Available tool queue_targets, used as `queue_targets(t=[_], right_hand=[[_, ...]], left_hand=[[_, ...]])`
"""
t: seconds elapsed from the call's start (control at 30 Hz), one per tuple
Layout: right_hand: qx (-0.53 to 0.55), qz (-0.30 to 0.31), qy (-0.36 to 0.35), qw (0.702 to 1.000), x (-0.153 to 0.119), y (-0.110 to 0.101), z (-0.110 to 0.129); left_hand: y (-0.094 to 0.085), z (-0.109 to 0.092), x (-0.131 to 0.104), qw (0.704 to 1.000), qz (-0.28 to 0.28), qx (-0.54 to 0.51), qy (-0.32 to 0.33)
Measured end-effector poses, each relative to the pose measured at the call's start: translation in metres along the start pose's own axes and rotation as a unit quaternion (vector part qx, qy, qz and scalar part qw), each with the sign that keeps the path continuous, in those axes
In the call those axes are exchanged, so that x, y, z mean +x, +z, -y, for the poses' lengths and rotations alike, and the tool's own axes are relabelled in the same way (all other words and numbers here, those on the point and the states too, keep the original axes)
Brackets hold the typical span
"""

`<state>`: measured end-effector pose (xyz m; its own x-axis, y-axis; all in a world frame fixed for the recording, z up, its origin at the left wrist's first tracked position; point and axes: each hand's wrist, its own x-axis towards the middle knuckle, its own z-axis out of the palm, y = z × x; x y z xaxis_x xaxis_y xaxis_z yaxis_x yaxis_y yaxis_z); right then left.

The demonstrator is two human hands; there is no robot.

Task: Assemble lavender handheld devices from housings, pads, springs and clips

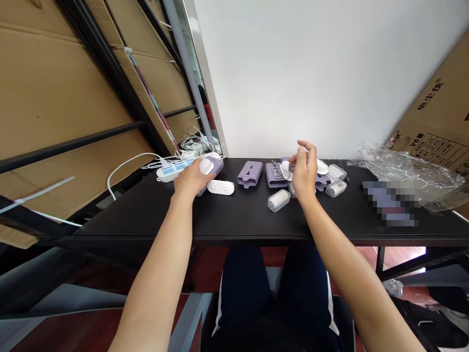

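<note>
My left hand (191,179) is closed round a purple housing (215,166) at the left of the table; a glossy white part (206,166) shows beside the thumb. Just right of this hand lies a white oval plate (221,187) with two small raised marks. My right hand (305,171) has its fingers curled above a cluster of parts, close to a thin white piece (286,170); what the fingertips pinch is partly hidden. A purple housing (249,174) with keyhole slots lies between the hands, and another purple housing (275,176) is beside my right hand.
A translucent white capsule-shaped cup (278,200) lies in front, with a similar cup (336,188) and metal springs (334,175) to the right. Clear plastic wrap (410,171) covers the right end. A power strip (175,169) with cables sits left; a white wall (311,73) rises behind.
</note>
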<state>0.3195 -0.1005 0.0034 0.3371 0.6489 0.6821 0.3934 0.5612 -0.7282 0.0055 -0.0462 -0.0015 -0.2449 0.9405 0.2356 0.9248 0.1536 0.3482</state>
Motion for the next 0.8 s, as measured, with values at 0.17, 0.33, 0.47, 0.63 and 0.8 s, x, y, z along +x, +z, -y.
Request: queue_targets(t=[0.17,0.33,0.47,0.63,0.8], right_hand=[[-0.004,0.006,0.01,1.0,0.0,0.001,0.0],[0.003,0.005,0.007,1.0,-0.001,0.002,-0.001],[0.025,0.0,0.027,0.999,-0.002,0.003,0.001],[0.011,0.014,0.033,0.999,-0.004,0.003,0.005],[-0.025,0.059,0.022,0.998,-0.005,-0.001,0.006]], left_hand=[[0.004,-0.008,-0.002,0.999,0.041,-0.014,0.014],[0.007,-0.014,-0.009,0.999,0.006,0.007,0.034],[0.008,-0.031,-0.015,0.99,-0.087,-0.003,0.107],[0.013,-0.081,-0.016,0.974,-0.02,0.015,0.226],[0.026,-0.119,-0.014,0.968,0.171,0.052,0.174]])
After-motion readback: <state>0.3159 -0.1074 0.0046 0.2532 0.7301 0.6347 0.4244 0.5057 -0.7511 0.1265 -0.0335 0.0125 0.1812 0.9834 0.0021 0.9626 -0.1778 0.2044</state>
